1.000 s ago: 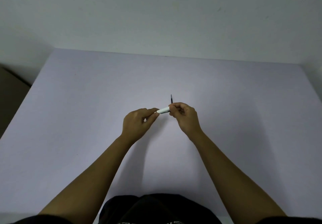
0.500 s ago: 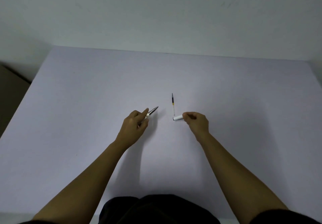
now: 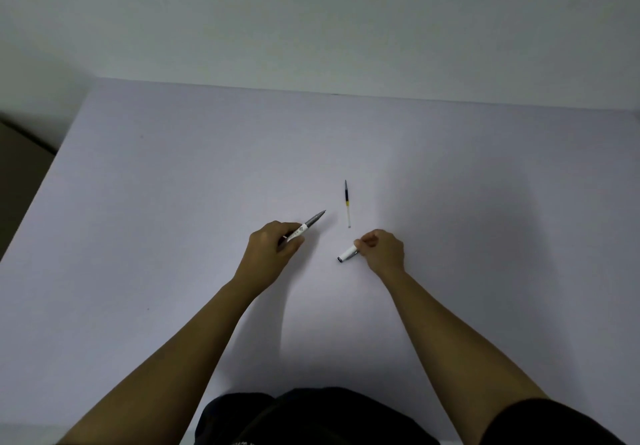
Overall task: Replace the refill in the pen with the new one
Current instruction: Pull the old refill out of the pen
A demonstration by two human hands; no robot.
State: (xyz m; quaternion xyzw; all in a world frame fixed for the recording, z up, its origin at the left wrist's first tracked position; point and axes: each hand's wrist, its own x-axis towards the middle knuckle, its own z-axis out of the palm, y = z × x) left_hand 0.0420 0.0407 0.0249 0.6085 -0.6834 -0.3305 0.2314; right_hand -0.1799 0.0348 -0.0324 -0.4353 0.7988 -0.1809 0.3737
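Right now the left hand (image 3: 268,249) grips the pen (image 3: 304,228), its gray tip pointing far and to the right. The right hand (image 3: 382,249) is closed on the cap (image 3: 348,254), low over the surface (image 3: 138,202). Lying free between and just beyond the two hands, the refill (image 3: 347,204) runs near-to-far, dark end away, its pale end nearest the right hand. That hand is the closer one, so I judge it better placed to pick the refill up once the cap is set down.
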